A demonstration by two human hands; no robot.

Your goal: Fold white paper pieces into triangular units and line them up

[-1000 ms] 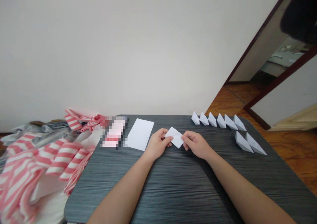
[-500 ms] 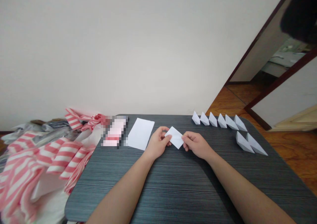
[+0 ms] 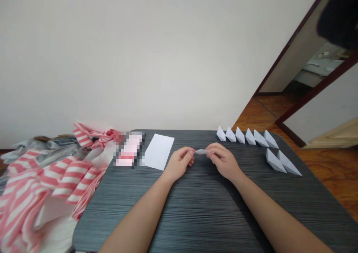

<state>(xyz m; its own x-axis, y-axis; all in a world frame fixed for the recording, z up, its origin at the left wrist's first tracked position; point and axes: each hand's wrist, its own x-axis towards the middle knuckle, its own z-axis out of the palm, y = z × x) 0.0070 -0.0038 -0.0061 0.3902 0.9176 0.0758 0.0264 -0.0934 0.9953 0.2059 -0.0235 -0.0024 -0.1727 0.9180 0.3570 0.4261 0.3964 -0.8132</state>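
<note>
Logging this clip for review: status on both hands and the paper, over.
Left hand and right hand pinching a narrow folded white paper between them. White paper sheet beside left hand. Row of folded paper boats beyond right hand, not touching.

The small piece of white paper (image 3: pixel 200 152), a flat diamond in the earlier pictures, now shows only as a thin sliver, either folded or turned edge-on; which one cannot be told. The right hand (image 3: pixel 223 161) has risen and moved nearer the left hand (image 3: pixel 179 163), narrowing the gap between them.
</note>
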